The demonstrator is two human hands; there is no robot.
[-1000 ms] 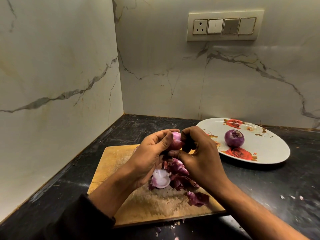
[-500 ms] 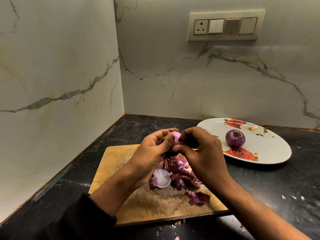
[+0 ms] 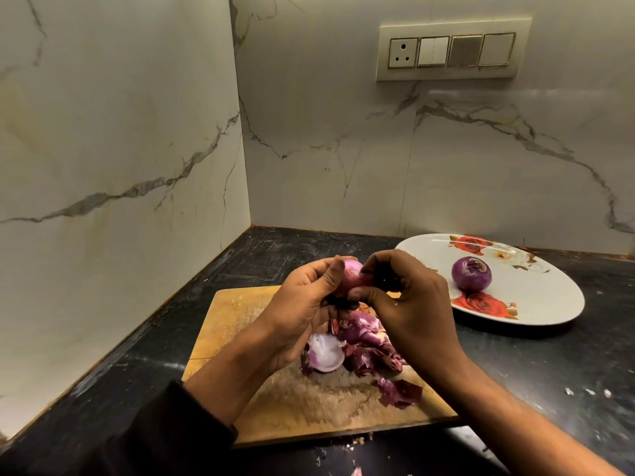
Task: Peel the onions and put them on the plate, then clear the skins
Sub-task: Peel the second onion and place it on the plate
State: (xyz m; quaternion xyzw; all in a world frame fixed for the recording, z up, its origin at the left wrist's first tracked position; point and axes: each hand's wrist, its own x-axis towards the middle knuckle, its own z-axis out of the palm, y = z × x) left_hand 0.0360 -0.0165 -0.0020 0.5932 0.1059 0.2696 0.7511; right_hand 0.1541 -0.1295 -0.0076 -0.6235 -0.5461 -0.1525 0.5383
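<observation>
With the left hand (image 3: 302,310) gripping the red onion (image 3: 352,271) and the right hand (image 3: 409,304) seemingly pinching its skin, a slip could drop it off the cutting board (image 3: 233,314).

Honestly there's nothing to read here, no words, brand names or numbers anywhere in the head view. The plate (image 3: 536,304) only carries a red rose print with no lettering, and the switch panel (image 3: 453,51) on the wall has blank rockers and an unmarked socket. The cutting board (image 3: 237,314) shows no stamp or logo that I can make out.
</observation>
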